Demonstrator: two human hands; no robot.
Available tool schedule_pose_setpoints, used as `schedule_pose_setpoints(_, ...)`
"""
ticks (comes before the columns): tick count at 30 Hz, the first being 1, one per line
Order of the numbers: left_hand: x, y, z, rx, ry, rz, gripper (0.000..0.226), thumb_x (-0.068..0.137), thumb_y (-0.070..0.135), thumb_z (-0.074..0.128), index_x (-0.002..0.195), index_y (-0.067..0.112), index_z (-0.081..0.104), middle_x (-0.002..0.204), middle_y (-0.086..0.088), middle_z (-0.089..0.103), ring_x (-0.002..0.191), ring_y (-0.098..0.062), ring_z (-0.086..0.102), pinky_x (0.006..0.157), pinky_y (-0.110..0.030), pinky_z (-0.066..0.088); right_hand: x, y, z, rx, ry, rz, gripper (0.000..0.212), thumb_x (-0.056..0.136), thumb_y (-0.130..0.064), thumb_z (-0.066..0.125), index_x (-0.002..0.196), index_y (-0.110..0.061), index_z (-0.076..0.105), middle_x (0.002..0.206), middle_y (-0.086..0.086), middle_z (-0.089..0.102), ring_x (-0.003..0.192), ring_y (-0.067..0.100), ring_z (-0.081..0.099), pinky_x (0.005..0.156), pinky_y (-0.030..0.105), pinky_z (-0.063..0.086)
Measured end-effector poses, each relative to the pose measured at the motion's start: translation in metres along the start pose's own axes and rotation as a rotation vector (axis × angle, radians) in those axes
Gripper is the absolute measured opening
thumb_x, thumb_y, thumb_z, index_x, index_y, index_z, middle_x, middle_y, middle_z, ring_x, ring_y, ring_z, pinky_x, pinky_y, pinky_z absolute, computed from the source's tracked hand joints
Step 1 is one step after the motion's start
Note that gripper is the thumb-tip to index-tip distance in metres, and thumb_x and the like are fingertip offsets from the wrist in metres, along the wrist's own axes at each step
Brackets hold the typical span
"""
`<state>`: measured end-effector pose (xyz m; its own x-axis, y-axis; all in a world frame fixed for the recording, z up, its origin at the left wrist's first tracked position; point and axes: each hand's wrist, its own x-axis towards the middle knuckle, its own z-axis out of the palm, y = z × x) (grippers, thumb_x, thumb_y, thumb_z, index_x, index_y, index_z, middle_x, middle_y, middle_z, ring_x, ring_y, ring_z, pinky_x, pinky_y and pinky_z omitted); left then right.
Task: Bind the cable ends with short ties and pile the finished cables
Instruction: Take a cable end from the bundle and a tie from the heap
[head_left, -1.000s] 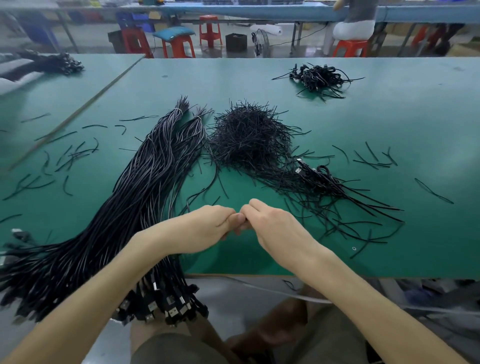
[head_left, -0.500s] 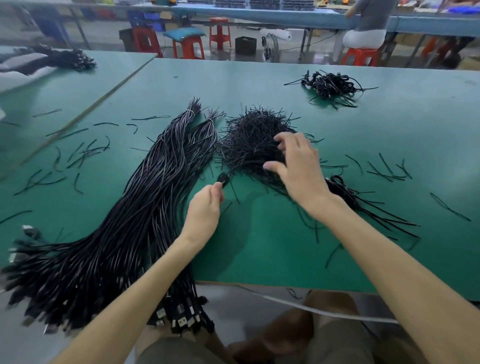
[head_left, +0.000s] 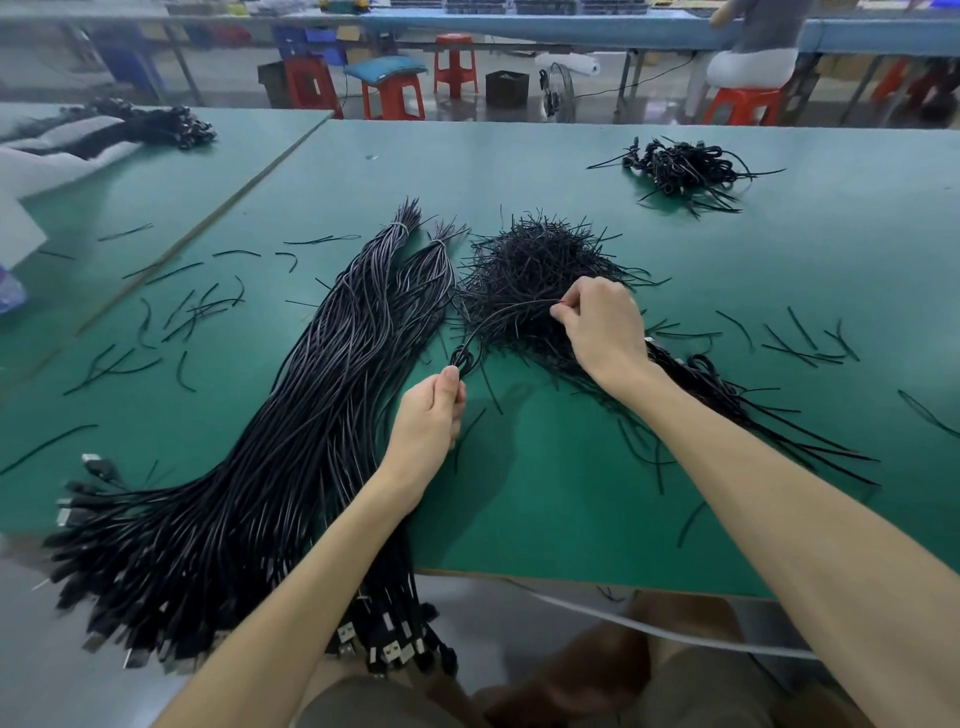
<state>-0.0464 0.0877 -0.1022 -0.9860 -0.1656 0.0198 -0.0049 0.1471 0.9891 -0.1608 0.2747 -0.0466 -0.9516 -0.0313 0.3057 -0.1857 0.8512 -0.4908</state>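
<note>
Most cables (head_left: 291, 426) lie unbound left of the tie heap (head_left: 540, 260); few finished ones (head_left: 727, 395) lie right of it. Current state: left hand (head_left: 431, 421) pinches one cable loop (head_left: 461, 358); right hand (head_left: 602, 332) pinches the cable end (head_left: 557, 307) over the heap.

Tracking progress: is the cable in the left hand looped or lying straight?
Looped at one end: the left hand pinches a small loop of the cable, whose strand runs to the right hand.

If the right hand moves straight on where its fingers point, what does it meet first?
Probably the heap of short black ties, just beyond the right hand; depth is unclear.
</note>
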Motion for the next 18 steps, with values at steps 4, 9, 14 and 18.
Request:
schedule_pose_setpoints(4, -0.001, 0.0, 0.001, 0.012, -0.008, -0.002, 0.04, 0.112, 0.036, 0.037, 0.079, 0.014, 0.048, 0.056, 0.014, 0.034, 0.047, -0.006, 0.026, 0.043, -0.017, 0.025, -0.01, 0.006, -0.002, 0.019, -0.013, -0.005, 0.013, 0.1, -0.021, 0.063, 0.095, -0.01, 0.068, 0.101, 0.009, 0.066, 0.094, 0.027, 0.061, 0.083, 0.04, 0.05)
schedule_pose_setpoints(9, 0.0, -0.001, 0.0, 0.005, -0.023, -0.009, 0.04, 0.112, 0.036, 0.036, 0.08, 0.015, 0.047, 0.058, 0.013, 0.035, 0.048, -0.008, 0.026, 0.043, -0.018, 0.025, -0.021, 0.016, -0.01, 0.274, -0.009, 0.13, 0.004, 0.092, -0.016, 0.066, 0.09, -0.014, 0.068, 0.086, -0.002, 0.065, 0.08, 0.014, 0.06, 0.069, 0.025, 0.046)
schedule_pose_setpoints(14, -0.001, -0.002, -0.001, 0.0, -0.024, -0.006, 0.041, 0.112, 0.037, 0.035, 0.08, 0.015, 0.046, 0.059, 0.012, 0.033, 0.047, -0.008, 0.025, 0.042, -0.018, 0.024, -0.034, 0.021, -0.02, 0.416, -0.091, 0.201, 0.002, 0.085, -0.017, 0.072, 0.085, -0.019, 0.072, 0.079, -0.006, 0.068, 0.071, 0.004, 0.06, 0.061, 0.018, 0.041)
schedule_pose_setpoints(18, -0.002, -0.002, 0.001, -0.001, -0.022, -0.007, 0.041, 0.112, 0.038, 0.035, 0.08, 0.016, 0.047, 0.059, 0.011, 0.034, 0.047, -0.008, 0.025, 0.042, -0.019, 0.024, -0.041, 0.025, -0.026, 0.378, -0.083, 0.185, 0.003, 0.089, -0.019, 0.072, 0.087, -0.018, 0.073, 0.08, -0.01, 0.068, 0.075, 0.0, 0.061, 0.069, 0.02, 0.043)
